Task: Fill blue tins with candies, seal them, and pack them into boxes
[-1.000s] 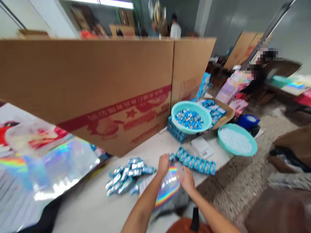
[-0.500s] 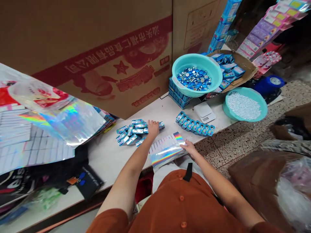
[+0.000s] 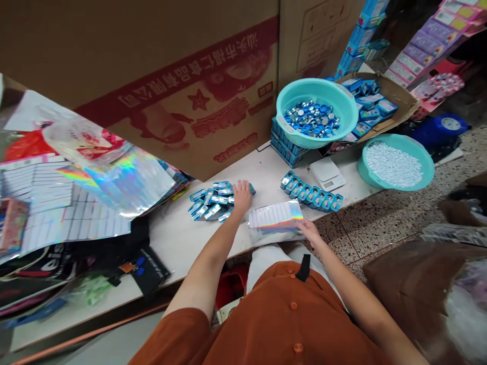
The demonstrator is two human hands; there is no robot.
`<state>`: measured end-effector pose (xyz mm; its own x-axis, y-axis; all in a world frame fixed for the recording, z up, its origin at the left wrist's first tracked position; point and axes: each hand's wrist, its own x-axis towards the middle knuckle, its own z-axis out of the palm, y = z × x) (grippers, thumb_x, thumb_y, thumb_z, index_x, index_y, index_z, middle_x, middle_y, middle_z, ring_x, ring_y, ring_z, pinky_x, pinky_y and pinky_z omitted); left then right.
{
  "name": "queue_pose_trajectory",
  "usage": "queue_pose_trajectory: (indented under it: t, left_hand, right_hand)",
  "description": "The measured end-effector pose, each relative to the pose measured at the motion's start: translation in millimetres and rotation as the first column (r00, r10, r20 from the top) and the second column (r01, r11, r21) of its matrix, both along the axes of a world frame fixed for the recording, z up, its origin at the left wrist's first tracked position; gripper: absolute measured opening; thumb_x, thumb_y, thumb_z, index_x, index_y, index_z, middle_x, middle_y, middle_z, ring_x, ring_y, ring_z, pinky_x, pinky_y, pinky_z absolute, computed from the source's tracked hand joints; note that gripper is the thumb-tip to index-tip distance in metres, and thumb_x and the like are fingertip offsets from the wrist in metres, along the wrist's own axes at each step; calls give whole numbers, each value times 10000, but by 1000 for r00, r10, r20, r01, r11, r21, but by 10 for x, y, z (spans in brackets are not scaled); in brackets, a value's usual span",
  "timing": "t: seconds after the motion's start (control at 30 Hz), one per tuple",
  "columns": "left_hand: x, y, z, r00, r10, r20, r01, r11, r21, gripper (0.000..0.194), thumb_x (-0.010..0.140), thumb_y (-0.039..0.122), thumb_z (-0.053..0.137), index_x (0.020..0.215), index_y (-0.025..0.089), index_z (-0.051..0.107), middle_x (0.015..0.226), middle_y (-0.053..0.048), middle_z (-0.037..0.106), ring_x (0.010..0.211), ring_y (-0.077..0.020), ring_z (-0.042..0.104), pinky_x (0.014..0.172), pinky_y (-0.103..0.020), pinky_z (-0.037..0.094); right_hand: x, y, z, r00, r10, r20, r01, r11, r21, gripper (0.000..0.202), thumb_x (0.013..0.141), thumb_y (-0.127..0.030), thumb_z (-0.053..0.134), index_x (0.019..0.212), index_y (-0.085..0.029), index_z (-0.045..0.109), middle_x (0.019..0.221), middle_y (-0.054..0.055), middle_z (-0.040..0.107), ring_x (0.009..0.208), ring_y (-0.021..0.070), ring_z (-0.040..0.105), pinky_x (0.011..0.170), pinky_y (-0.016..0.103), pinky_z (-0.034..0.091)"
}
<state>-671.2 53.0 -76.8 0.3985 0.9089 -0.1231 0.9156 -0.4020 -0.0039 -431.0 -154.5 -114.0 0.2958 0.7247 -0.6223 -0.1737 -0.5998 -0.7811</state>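
My left hand (image 3: 242, 196) rests palm down at the right end of a pile of small blue boxes (image 3: 213, 199), its fingers stretched and slightly apart. One blue box (image 3: 252, 188) shows just beyond its fingertips; whatever lies under the palm is hidden. Between thumb and fingers, my right hand (image 3: 310, 231) pinches the right edge of a shiny rainbow-foil sheet (image 3: 277, 218) with rows of pale strips, perhaps labels. The sheet lies at the table's front edge, over my lap. Beyond it stands a curved row of blue boxes (image 3: 311, 191) with round holes on top.
A small white scale (image 3: 327, 173) sits behind the row. One turquoise basin (image 3: 279, 109) holds blue and silver round pieces; another basin (image 3: 426, 175) holds white pellets. A large carton (image 3: 171, 66) walls off the back. More foil sheets (image 3: 140, 185) lie at left on the white table (image 3: 171, 223).
My view has shifted a little, moving the scene rightward. The foil sheet now lies flatter in my right hand. My left hand stays at the pile, its fingers straighter.
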Motion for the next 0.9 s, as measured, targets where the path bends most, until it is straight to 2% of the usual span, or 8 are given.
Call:
queue_pose_trajectory:
  t: [0.1, 0.2, 0.37, 0.43, 0.53, 0.67, 0.8, 0.9]
  left_hand:
    - [-13, -135, -78, 986, -164, 23, 165, 985, -43, 616, 906, 311, 376, 1478, 119, 253, 1562, -118, 213, 1452, -307, 96, 1159, -504, 61]
    - [-106, -191, -145, 991, -132, 21, 133, 988, -80, 611, 904, 335, 397, 1461, 107, 296, 1580, -129, 122, 1457, -315, 66, 1155, -520, 87]
    - [-272, -306, -36, 968, -152, 198, 167, 984, -59, 557, 892, 338, 457, 1399, 116, 399, 1567, -144, 179, 1458, -308, 73, 1163, -509, 117]
    - [-313, -456, 47, 938, -157, 310, 177, 984, -37, 508, 900, 347, 452, 1368, 149, 436, 1547, -130, 249, 1457, -293, 100, 1158, -496, 166]
    - [-358, -774, 187, 887, -69, 457, 105, 993, -53, 492, 900, 393, 464, 1335, 162, 458, 1476, -145, 378, 1433, -301, 198, 1122, -495, 268]
    - [-325, -1172, 509, 811, -54, 583, 78, 997, -17, 511, 890, 424, 497, 1336, 181, 443, 1410, -138, 460, 1394, -304, 289, 1112, -507, 285]
    - [-125, -1412, 917, 750, -180, 636, 184, 981, 61, 531, 866, 424, 554, 1333, 194, 450, 1366, -121, 512, 1347, -290, 365, 1125, -488, 256]
    - [40, -1484, 1080, 719, -206, 664, 280, 960, -6, 483, 839, 415, 599, 1264, 200, 518, 1239, -105, 609, 1205, -272, 510, 1084, -468, 311]
  right_hand:
    - [-26, -18, -58, 1000, 18, -4, -18, 1000, 14, 368, 614, -426, 697, 885, -178, 674, 885, 67, 741, 815, 233, 677, 810, 365, 516]
    - [-103, -34, -76, 997, 71, 8, -71, 997, 1, 352, 620, -443, 681, 867, -193, 672, 855, 48, 744, 814, 240, 678, 836, 392, 509]
    - [-248, -65, 110, 994, 93, 55, -93, 996, 3, 369, 640, -472, 661, 880, -193, 674, 864, 33, 738, 839, 232, 665, 849, 393, 494]
    - [-286, -106, 241, 996, 85, 34, -86, 996, 17, 401, 634, -488, 673, 896, -184, 675, 863, 42, 734, 842, 231, 660, 844, 379, 488]
    - [-329, -213, 460, 996, 86, -27, -85, 995, 44, 447, 632, -505, 694, 945, -187, 671, 901, 45, 728, 872, 228, 652, 861, 365, 471]
    - [-394, -386, 775, 990, 88, -106, -80, 994, 79, 458, 663, -512, 702, 996, -200, 664, 973, 44, 714, 906, 214, 637, 894, 353, 443]
    - [-507, -527, 1102, 993, 71, -93, -60, 991, 116, 426, 704, -530, 682, 962, -192, 664, 889, 38, 695, 845, 188, 614, 829, 305, 444]
    - [-618, -642, 1287, 993, 65, -102, -52, 990, 133, 375, 693, -543, 694, 793, -187, 629, 764, 12, 648, 735, 155, 576, 728, 271, 438]
